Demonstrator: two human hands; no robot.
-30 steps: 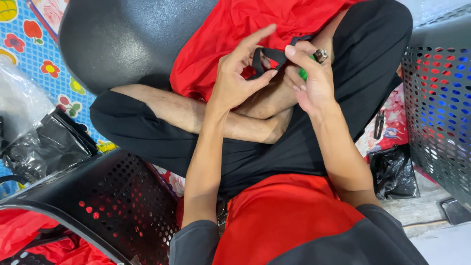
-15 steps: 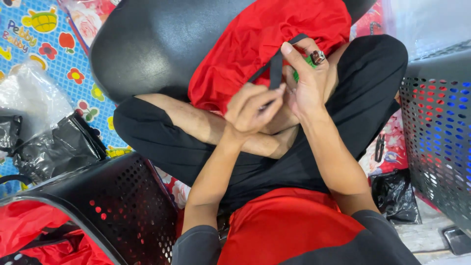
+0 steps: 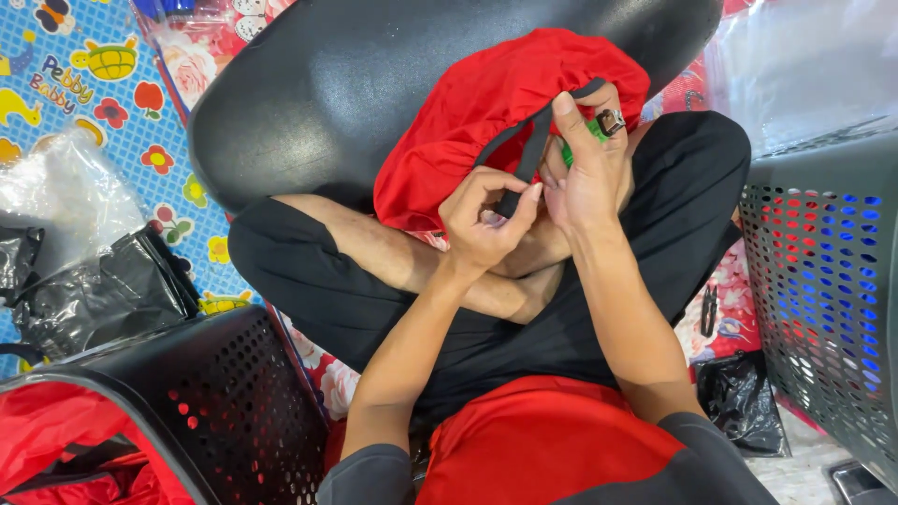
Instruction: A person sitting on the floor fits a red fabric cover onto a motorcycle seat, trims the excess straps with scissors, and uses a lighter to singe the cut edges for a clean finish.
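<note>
The strap [image 3: 526, 154] runs under the right hand [image 3: 587, 173], which also hides most of a green piece [image 3: 582, 137]. The red cloth [image 3: 486, 117] covers whatever lies beneath it. Left of the cloth, the black basket [image 3: 234, 411] is cut off by the bottom edge.

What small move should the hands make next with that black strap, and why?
Probably draw the black strap further through: the left hand pinches its free end while the right hand holds it against the red fabric, near a metal buckle.
</note>
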